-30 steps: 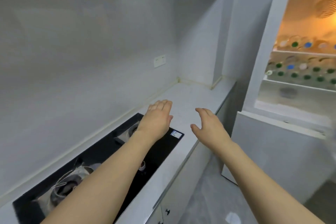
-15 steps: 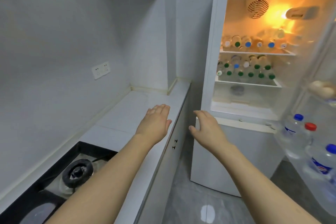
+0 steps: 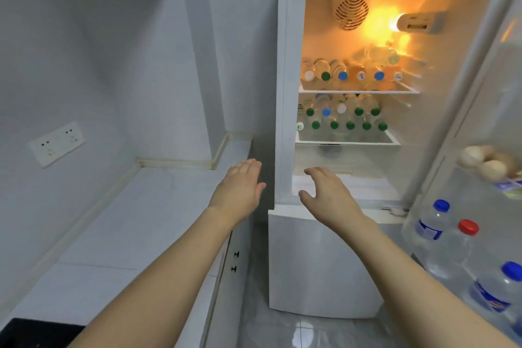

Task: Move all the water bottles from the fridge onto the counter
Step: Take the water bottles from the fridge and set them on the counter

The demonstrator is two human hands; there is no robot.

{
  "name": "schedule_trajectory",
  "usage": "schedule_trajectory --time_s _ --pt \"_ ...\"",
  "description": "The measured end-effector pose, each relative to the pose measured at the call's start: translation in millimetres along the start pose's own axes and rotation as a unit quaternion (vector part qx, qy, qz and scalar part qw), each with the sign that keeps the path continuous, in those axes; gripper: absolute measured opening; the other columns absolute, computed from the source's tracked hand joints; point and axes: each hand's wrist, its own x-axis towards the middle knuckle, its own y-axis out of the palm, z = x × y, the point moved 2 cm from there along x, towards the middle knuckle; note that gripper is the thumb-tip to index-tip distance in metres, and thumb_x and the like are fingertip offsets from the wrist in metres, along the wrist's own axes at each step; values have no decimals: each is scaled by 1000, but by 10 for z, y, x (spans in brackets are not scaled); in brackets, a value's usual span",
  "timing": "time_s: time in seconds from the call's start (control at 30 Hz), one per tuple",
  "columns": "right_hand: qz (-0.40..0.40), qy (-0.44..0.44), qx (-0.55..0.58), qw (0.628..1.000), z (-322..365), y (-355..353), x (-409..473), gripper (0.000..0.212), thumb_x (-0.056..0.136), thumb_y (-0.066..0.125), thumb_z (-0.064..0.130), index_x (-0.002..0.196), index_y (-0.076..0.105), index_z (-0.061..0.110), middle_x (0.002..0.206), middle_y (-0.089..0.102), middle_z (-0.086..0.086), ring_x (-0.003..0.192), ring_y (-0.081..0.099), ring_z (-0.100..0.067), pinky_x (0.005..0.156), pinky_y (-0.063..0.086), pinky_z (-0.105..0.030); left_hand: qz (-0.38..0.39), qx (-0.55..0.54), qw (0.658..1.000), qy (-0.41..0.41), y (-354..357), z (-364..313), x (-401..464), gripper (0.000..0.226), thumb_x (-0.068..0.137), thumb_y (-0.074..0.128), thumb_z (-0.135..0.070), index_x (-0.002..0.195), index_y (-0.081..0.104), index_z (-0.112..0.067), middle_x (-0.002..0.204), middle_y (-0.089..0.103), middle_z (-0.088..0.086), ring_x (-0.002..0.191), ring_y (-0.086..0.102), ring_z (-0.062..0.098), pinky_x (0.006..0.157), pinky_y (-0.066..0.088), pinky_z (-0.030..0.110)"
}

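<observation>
The white fridge (image 3: 291,93) stands open and lit inside. Several small water bottles lie caps-outward on its upper shelf (image 3: 343,76) and several more on the shelf below (image 3: 350,125), with green, blue and white caps. Three larger bottles (image 3: 440,246) stand in the open door's rack at right. The pale counter (image 3: 135,223) runs along the left wall. My left hand (image 3: 240,189) hovers over the counter's right end, fingers straight, holding nothing. My right hand (image 3: 329,195) is stretched toward the fridge's lower opening, fingers relaxed and empty.
The fridge door (image 3: 480,121) hangs open at right, with eggs (image 3: 485,162) in a door tray. A wall socket (image 3: 56,143) sits above the counter. The black hob's corner (image 3: 34,332) shows at bottom left. Cabinet knobs (image 3: 235,261) sit under the counter edge. Grey tiled floor lies below.
The view has swung right and closer to the fridge; the hob has slid almost out of view. Both hands stay empty, now level with the fridge's lower opening.
</observation>
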Motion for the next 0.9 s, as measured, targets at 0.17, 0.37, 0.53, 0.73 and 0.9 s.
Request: schedule_trajectory --time_s 0.17,0.37,0.53,0.73,0.9 --pt "-17 41 1 999 -532 -144 408 52 94 54 25 143 41 11 147 41 -3 134 38 -21 109 30 -29 1 -32 999 39 251 -368 656 50 101 45 -30 146 32 -12 152 35 5 139 31 23 112 29 34" --pt "-52 56 32 997 -1108 -456 996 56 93 56 24 144 38 13 145 43 -4 133 39 -22 107 31 -31 0 -41 997 69 454 -767 1518 50 101 46 -30 145 33 -12 150 38 6 137 34 24 110 32 36" --pt "-106 56 51 992 -1435 -833 1621 50 92 58 19 138 44 8 136 50 -10 127 45 -26 102 35 -33 -53 -44 993 91 400 -1075 2302 43 98 51 -25 138 42 -12 141 46 6 127 43 24 101 38 35" --pt "-183 50 109 976 -1749 -1216 2343 45 88 57 15 133 49 13 129 56 -9 118 52 -28 96 44 -39 -97 -45 990 94 344 -1317 3070 33 96 54 -26 126 50 -13 121 57 6 106 53 22 78 36 27" --pt "-206 73 93 971 -2009 -1397 2957 39 90 54 17 129 49 13 125 53 -10 113 52 -27 87 43 -35 -108 -32 988 109 358 -1382 3751 23 96 53 -26 116 53 -14 116 56 3 103 50 19 76 34 26"
